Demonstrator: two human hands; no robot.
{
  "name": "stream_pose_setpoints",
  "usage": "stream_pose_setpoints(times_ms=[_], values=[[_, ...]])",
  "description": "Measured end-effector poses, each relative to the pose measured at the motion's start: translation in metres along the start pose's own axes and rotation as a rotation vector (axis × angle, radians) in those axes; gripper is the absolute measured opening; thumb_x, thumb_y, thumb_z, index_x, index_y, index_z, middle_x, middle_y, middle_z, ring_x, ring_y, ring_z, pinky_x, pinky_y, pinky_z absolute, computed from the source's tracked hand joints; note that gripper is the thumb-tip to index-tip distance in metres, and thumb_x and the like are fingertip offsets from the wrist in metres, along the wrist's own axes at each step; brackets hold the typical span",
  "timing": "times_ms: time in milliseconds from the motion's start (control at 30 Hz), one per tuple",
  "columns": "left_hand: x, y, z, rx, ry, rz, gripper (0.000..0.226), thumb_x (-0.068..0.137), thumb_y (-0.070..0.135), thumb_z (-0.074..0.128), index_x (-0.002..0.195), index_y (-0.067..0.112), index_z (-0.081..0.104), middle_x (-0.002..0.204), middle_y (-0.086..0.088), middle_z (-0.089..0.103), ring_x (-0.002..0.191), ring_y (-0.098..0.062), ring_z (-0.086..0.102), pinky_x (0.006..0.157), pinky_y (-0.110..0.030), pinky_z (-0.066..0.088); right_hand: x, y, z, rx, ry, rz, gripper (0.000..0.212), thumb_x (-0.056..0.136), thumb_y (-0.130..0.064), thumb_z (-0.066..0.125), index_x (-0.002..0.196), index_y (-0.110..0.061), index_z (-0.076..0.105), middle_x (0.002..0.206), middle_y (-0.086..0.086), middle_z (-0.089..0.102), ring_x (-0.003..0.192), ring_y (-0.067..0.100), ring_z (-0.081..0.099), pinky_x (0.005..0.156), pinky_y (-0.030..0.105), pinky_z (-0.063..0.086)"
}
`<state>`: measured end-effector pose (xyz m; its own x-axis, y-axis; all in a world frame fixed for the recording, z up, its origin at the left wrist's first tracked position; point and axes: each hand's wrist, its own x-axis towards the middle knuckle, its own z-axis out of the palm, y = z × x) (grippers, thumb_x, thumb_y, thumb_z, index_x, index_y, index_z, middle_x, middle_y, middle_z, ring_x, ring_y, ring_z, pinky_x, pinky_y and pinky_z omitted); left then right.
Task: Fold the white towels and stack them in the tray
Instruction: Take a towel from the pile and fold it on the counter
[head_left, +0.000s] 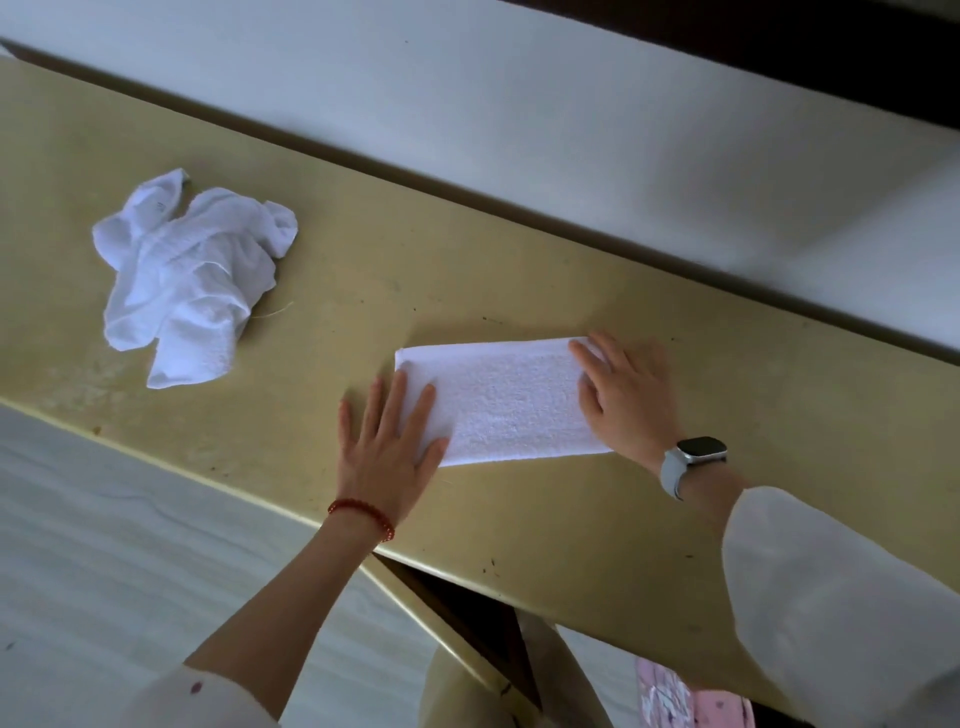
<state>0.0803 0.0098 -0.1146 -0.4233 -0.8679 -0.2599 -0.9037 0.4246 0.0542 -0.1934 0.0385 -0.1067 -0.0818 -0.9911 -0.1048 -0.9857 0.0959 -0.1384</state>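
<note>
both hands (387, 457) (626, 400) flat on folded towel (506, 402)

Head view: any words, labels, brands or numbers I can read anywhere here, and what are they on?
None can be read.
Crumpled towel: a faint grey mark near its upper edge, too small and blurred to read.
Smartwatch on the right wrist: screen dark, no text showing.
Folded towel and table: no writing visible.
</note>
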Motion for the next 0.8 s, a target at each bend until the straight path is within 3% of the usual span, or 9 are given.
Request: stream_pose_setpoints(times_ms=[67, 167, 367, 467, 533, 633, 700, 800], values=[[-0.001, -0.008, -0.007, 0.039, -0.023, 0.026, 0.059, 0.094, 0.056, 0.006, 0.14, 0.027, 0.03, 0.145, -0.011, 0.038, 0.127, -0.039, 0.043, 0.098, -0.062, 0.033, 0.007, -0.001, -0.006, -0.02, 0.027, -0.014, 0.034, 0.085, -0.017, 0.052, 0.119, -0.014, 0.056, 0.117, 0.012, 0.058, 0.097, 0.037, 0.057, 0.087, 0.048, 0.041], [0.012, -0.022, -0.016, 0.114, -0.051, 0.002, 0.057, 0.095, 0.055, 0.009, 0.136, 0.026, 0.036, 0.139, -0.012, 0.047, 0.123, -0.038, 0.048, 0.093, -0.065, 0.036, 0.002, -0.006, -0.01, -0.017, 0.039, -0.021, 0.029, 0.081, -0.016, 0.057, 0.11, -0.011, 0.061, 0.1, 0.013, 0.061, 0.084, 0.035, 0.059, 0.076, 0.042, 0.045], [0.038, -0.031, -0.036, 0.036, 0.033, -0.165, 0.049, 0.081, 0.034, 0.063, 0.123, 0.011, 0.054, 0.128, -0.02, 0.053, 0.116, -0.04, 0.052, 0.094, -0.064, 0.034, -0.06, -0.027, -0.009, 0.034, 0.074, -0.162, 0.03, 0.082, -0.026, 0.04, 0.071, -0.012, 0.064, 0.065, 0.002, 0.053, 0.055, 0.024, 0.05, 0.056, 0.03, 0.039], [0.042, -0.018, -0.044, -0.142, 0.083, -0.314, 0.043, 0.085, 0.03, 0.062, 0.122, 0.009, 0.053, 0.129, -0.014, 0.051, 0.117, -0.033, 0.047, 0.101, -0.049, 0.031, -0.051, -0.038, -0.015, 0.139, 0.117, -0.157, 0.038, 0.084, -0.023, 0.041, 0.049, -0.011, 0.046, 0.054, 0.002, 0.042, 0.046, 0.021, 0.04, 0.049, 0.028, 0.033], [0.044, -0.014, -0.044, -0.252, 0.092, -0.421, 0.042, 0.088, 0.033, 0.057, 0.123, 0.011, 0.052, 0.127, -0.012, 0.049, 0.117, -0.03, 0.042, 0.099, -0.042, 0.029, -0.028, -0.046, -0.019, 0.222, 0.096, -0.128, 0.033, 0.085, -0.02, 0.042, 0.056, -0.01, 0.051, 0.057, 0.003, 0.049, 0.05, 0.022, 0.045, 0.049, 0.029, 0.037], [0.048, -0.016, -0.045, -0.427, 0.073, -0.51, 0.043, 0.085, 0.03, 0.06, 0.121, 0.011, 0.05, 0.125, -0.013, 0.047, 0.117, -0.03, 0.041, 0.096, -0.039, 0.032, 0.017, -0.066, -0.021, 0.362, 0.002, -0.066, 0.019, 0.09, -0.013, 0.046, 0.097, -0.007, 0.063, 0.091, 0.01, 0.061, 0.083, 0.028, 0.058, 0.068, 0.036, 0.047], [0.052, -0.018, -0.046, -0.503, 0.018, -0.511, 0.043, 0.084, 0.027, 0.061, 0.122, 0.01, 0.048, 0.125, -0.014, 0.048, 0.117, -0.031, 0.042, 0.096, -0.039, 0.032, 0.048, -0.082, -0.023, 0.449, -0.089, -0.001, 0.031, 0.094, -0.014, 0.044, 0.122, -0.007, 0.052, 0.117, 0.013, 0.054, 0.108, 0.027, 0.051, 0.086, 0.036, 0.043], [0.057, -0.022, -0.05, -0.536, -0.042, -0.483, 0.044, 0.084, 0.025, 0.061, 0.122, 0.011, 0.044, 0.123, -0.01, 0.053, 0.115, -0.029, 0.045, 0.095, -0.038, 0.034, 0.088, -0.103, -0.021, 0.44, -0.229, 0.014, 0.041, 0.093, -0.012, 0.045, 0.133, -0.007, 0.039, 0.13, 0.015, 0.045, 0.123, 0.028, 0.038, 0.1, 0.031, 0.028]])
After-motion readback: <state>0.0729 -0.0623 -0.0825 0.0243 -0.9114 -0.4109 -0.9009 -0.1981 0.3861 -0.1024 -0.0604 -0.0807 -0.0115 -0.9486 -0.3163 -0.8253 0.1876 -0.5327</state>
